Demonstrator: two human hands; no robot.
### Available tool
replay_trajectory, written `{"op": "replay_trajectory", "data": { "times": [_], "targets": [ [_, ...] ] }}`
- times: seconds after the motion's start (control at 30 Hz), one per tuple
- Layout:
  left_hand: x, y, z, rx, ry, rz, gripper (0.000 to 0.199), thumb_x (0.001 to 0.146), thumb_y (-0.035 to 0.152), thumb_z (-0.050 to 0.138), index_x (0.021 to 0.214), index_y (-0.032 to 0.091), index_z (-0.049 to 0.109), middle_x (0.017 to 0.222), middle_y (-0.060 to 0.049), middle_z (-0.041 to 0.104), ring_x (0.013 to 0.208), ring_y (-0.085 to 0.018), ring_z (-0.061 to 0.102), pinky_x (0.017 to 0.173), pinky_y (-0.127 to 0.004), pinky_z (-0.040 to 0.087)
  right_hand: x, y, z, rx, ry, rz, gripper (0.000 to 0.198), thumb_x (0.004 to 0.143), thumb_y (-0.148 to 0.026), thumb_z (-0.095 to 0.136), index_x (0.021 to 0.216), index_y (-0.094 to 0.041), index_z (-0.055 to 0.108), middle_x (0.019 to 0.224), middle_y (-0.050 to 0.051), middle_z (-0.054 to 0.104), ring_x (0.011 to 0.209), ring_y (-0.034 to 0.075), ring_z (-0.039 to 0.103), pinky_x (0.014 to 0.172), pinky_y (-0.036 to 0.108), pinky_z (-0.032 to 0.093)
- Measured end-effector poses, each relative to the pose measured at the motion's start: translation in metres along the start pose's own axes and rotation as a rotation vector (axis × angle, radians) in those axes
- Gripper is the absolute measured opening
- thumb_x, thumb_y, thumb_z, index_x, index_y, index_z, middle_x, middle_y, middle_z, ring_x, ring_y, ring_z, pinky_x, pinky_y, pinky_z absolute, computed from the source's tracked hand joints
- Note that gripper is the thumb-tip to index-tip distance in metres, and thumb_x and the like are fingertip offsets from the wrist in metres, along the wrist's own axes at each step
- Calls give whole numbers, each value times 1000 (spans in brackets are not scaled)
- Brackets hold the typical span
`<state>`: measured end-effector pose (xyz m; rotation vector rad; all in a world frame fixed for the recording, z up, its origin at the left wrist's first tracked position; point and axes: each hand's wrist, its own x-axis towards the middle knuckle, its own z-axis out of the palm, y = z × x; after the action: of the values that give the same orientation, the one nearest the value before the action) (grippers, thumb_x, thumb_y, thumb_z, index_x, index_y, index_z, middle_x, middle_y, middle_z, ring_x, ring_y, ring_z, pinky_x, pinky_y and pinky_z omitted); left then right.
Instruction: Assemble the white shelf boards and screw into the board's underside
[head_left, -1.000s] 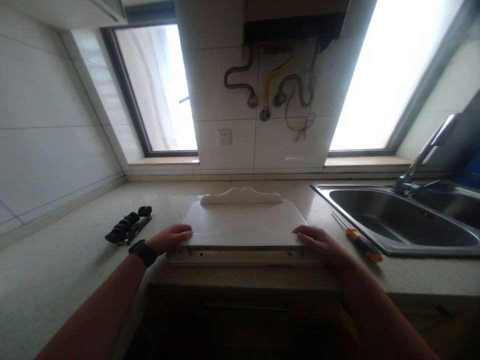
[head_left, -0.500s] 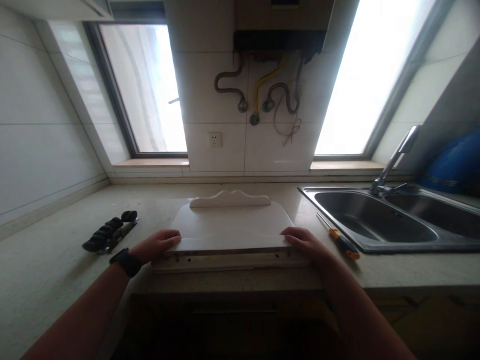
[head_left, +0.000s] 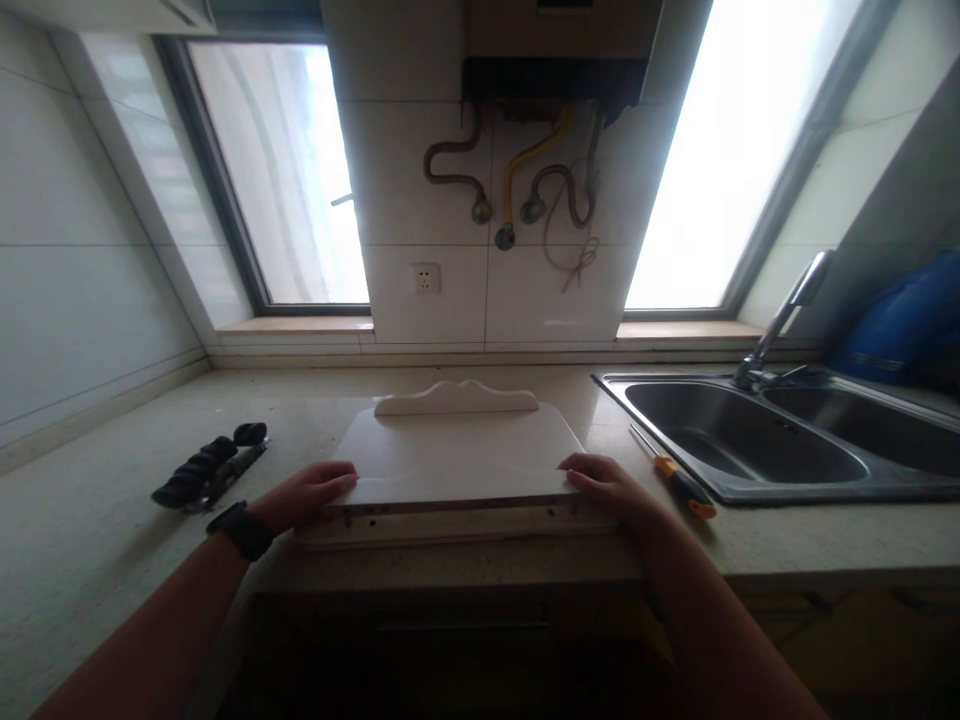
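On the counter before me lies a white board [head_left: 450, 455], a smooth panel with rounded far corners and a low wavy-edged strip [head_left: 456, 400] standing along its back. My left hand [head_left: 319, 490], with a black watch [head_left: 241, 531] on its wrist, grips the board's left edge, thumb on top. At the right edge my right hand [head_left: 604, 484] holds it the same way, its lower fingers hidden. Under the board's near edge shows another pale piece [head_left: 461, 525] with small dark holes. A screwdriver [head_left: 675, 480] with an orange and black handle lies right of my right hand.
Several black-handled tools [head_left: 202, 470] lie on the counter [head_left: 82, 560] at left. A double steel sink [head_left: 750, 440] with a tap [head_left: 784, 315] is at right, a blue object [head_left: 900, 320] behind it. A socket [head_left: 426, 278] and pipes [head_left: 506, 200] are on the wall.
The view has shifted very slightly, moving everything a little to the left. Both hands keep their hold on the board, which shows no clear movement.
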<state>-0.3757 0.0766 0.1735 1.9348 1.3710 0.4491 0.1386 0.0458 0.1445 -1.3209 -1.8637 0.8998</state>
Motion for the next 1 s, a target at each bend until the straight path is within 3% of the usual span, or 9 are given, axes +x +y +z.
{"op": "replay_trajectory", "data": {
  "times": [0.3, 0.53, 1.0],
  "targets": [
    [2, -6, 0, -4, 10, -12, 62, 80, 76, 51, 91, 16, 65, 92, -5, 65, 89, -19, 55, 82, -25, 48, 4, 9, 0, -11, 15, 7, 49, 85, -63, 63, 105, -18, 72, 102, 9, 73, 96, 27, 67, 88, 40, 53],
    [5, -16, -1, 12, -55, 29, 58, 89, 71, 46, 98, 17, 63, 96, -4, 63, 89, -16, 54, 84, -23, 45, 2, 6, -1, -53, 7, 3, 48, 87, -63, 61, 106, -19, 72, 104, 9, 73, 99, 27, 67, 92, 41, 52],
    [5, -15, -1, -60, -60, 9, 54, 89, 68, 49, 96, 16, 62, 97, -4, 63, 88, -16, 54, 81, -23, 46, 3, 7, -2, -23, -51, 5, 49, 89, -61, 60, 108, -18, 71, 103, 9, 73, 95, 26, 66, 87, 40, 52]
  ]
}}
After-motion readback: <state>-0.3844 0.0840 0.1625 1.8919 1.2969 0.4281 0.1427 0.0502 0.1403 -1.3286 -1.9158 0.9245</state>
